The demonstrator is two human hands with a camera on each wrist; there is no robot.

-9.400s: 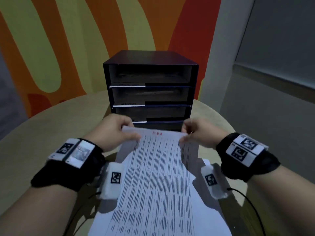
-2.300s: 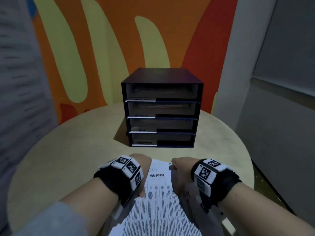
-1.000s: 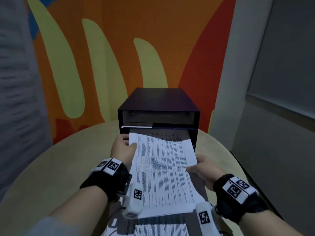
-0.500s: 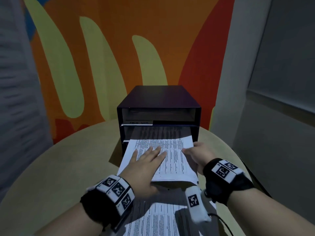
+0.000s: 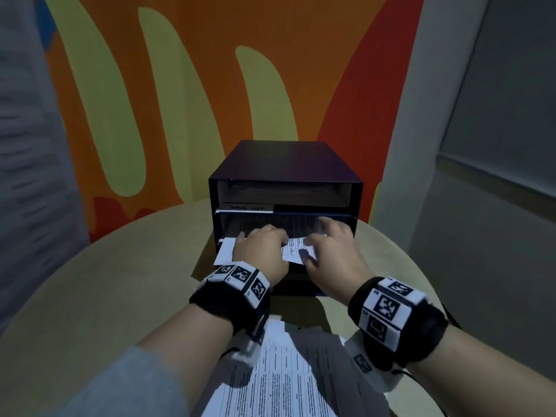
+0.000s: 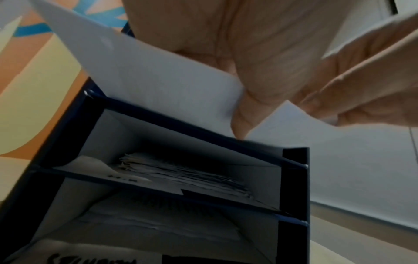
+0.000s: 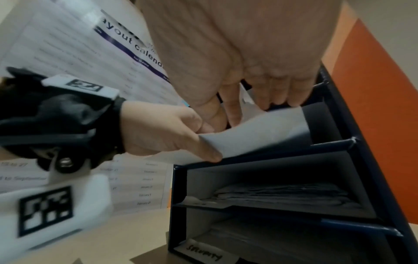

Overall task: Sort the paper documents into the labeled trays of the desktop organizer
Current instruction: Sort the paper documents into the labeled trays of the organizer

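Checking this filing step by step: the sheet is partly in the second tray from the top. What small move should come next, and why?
Probably push the sheet fully in. Its near edge juts out of the second tray of the organizer, and the left hand and right hand are both on it.

Sheet [image 5: 293, 251] (printed) halfway into organizer [image 5: 285, 159]

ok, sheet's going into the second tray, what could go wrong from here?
1. The sheet bows at the tray mouth under the right hand; a harder push could crease it.
2. The left hand pinches it, thumb beneath; withdrawing may pull it back out.
3. The left wrist camera hangs over the stack and might drag it.
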